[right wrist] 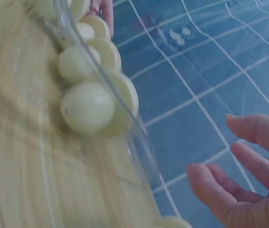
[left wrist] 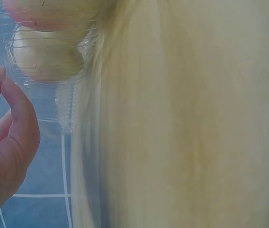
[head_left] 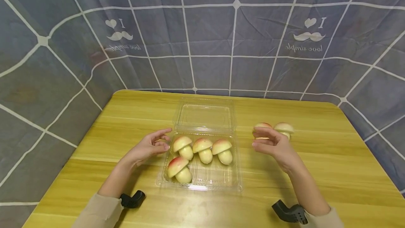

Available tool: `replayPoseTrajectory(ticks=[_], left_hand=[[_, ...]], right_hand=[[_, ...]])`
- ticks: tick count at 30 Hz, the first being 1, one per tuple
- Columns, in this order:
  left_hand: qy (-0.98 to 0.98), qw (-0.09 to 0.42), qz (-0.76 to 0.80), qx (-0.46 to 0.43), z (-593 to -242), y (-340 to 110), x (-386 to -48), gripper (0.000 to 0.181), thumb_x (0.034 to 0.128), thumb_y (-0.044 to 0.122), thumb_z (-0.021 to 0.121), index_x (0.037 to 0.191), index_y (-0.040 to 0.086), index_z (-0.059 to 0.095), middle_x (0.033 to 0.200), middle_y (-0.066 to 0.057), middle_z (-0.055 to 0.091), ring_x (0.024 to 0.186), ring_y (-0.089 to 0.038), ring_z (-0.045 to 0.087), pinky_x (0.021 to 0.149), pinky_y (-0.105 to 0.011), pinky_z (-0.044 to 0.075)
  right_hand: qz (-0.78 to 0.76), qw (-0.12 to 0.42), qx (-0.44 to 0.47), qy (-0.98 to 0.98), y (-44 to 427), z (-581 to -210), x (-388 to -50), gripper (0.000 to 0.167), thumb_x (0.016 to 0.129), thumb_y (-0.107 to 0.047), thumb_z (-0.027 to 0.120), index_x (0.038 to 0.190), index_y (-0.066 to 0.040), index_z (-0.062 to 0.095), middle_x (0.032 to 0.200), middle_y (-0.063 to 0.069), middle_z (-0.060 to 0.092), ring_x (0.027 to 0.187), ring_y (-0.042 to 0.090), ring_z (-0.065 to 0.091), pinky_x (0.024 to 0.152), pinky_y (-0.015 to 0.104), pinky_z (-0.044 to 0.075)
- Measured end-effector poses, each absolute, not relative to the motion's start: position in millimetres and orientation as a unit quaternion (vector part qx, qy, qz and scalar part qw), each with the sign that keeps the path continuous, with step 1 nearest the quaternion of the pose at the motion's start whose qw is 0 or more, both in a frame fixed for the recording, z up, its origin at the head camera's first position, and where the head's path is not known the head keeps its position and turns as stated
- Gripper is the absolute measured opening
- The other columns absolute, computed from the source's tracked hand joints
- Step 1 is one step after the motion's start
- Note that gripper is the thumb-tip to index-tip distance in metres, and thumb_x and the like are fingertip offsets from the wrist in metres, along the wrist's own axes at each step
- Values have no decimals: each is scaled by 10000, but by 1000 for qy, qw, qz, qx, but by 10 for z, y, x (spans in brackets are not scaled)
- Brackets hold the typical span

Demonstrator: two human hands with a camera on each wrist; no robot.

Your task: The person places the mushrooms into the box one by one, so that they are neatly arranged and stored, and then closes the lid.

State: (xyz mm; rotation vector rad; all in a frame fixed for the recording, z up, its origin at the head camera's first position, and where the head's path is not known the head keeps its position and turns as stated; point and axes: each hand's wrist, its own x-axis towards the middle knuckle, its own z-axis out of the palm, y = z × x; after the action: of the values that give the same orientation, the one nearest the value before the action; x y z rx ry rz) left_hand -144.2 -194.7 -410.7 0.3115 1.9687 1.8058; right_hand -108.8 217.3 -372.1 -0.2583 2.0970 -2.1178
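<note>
A clear plastic clamshell box point(head_left: 234, 178) lies with its lid point(head_left: 205, 115) folded back. Inside it sit several mushroom-shaped pieces point(head_left: 205, 154), pale yellow with reddish caps: three in the back row and one at front left. My left hand point(head_left: 148, 147) is at the box's left side, fingers loosely bent, holding nothing; whether a fingertip touches the rim I cannot tell. To the right of the box my right hand point(head_left: 275, 145) hovers with thumb and fingers apart and nothing between them. Just beyond it are two more mushroom-shaped pieces point(head_left: 284, 128), one partly hidden by the fingers.
The wooden table point(head_left: 332, 171) extends around the box on all sides. A grey-blue curtain point(head_left: 209, 38) with white lines stands behind and beside the table. Black wrist mounts are on the left wrist point(head_left: 133, 199) and the right wrist point(head_left: 289, 212).
</note>
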Motion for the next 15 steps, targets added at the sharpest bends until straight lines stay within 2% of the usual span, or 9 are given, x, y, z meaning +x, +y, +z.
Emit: replayPoseTrajectory(ticks=[4, 10, 15], left_hand=[[717, 221, 651, 116, -4094, -1953, -1440, 725, 856, 48, 653, 1448, -26, 241, 1181, -170, 391, 896, -116, 538, 650, -192, 456], [713, 221, 655, 121, -4095, -1953, -1438, 727, 856, 45, 653, 1445, -40, 236, 1174, -171, 389, 876, -105, 538, 673, -189, 471], [710, 221, 658, 118, -4105, -1950, -1446, 720, 854, 36, 653, 1444, -33, 247, 1174, -163, 387, 868, -101, 539, 683, -190, 480]], right_hand=[[-691, 75, -69, 716, 2337, -3744, -1047, 428, 831, 43, 647, 1152, -238, 615, 1058, -5, 571, 938, 107, 615, 756, 279, 537], [-668, 71, -43, 740, 2541, -3779, -1005, 437, 844, -4, 653, 1246, -155, 568, 1080, -19, 575, 950, 93, 607, 757, 261, 531], [-674, 66, -27, 736, 2678, -3799, -1009, 430, 847, 3, 647, 1217, -209, 589, 1041, -69, 584, 903, 83, 616, 746, 260, 534]])
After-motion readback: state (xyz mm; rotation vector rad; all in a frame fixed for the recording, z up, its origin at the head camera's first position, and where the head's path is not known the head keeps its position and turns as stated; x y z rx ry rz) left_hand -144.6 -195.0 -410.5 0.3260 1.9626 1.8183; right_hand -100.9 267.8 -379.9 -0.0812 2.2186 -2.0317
